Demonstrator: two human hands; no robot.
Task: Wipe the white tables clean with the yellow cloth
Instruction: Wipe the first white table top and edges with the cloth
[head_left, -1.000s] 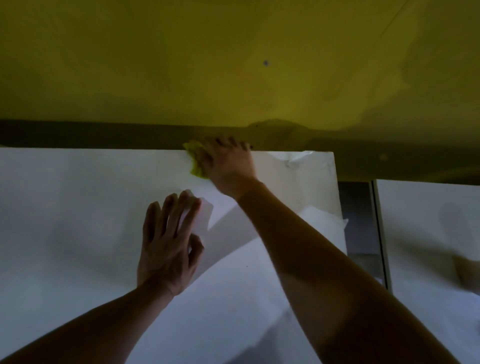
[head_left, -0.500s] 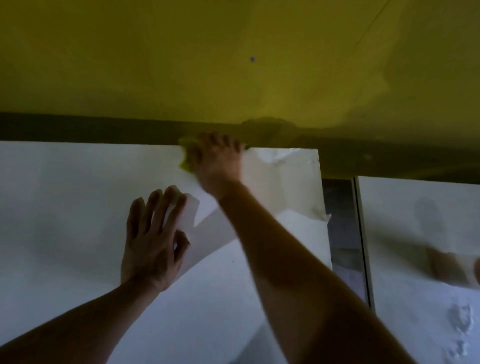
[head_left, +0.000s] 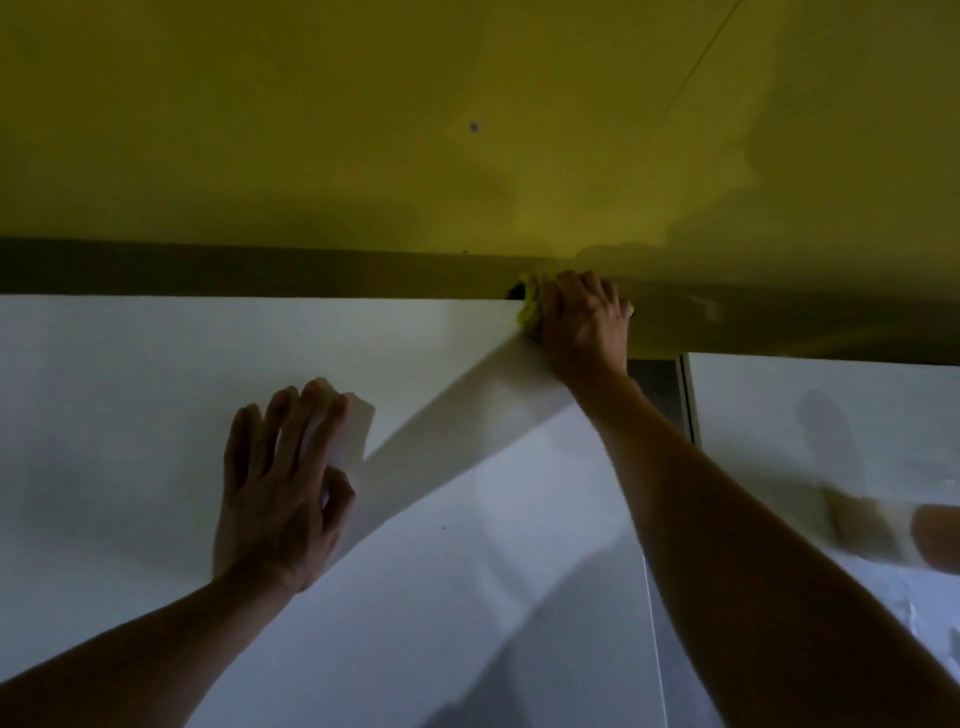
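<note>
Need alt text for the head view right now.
The right hand presses a yellow cloth at the far right corner of a white table below a yellow wall. The left hand rests flat on it; a second white table stands right.

Single head-worn, wide-angle view, looking forward and steeply down from above the near edge of a white table (head_left: 156, 415). The lens faces the table's far edge, where the yellow wall (head_left: 363, 130) fills the upper third of the frame. The camera sits close: both forearms enter from the bottom corners, the left hand (head_left: 280, 483) lies mid-frame on the tabletop, and the right hand (head_left: 582, 322) reaches the far right corner. A second white table (head_left: 831, 415), separated by a narrow dark gap, occupies the right edge. Straight edges bow slightly toward the frame borders. No second view is available for overlap.
</note>
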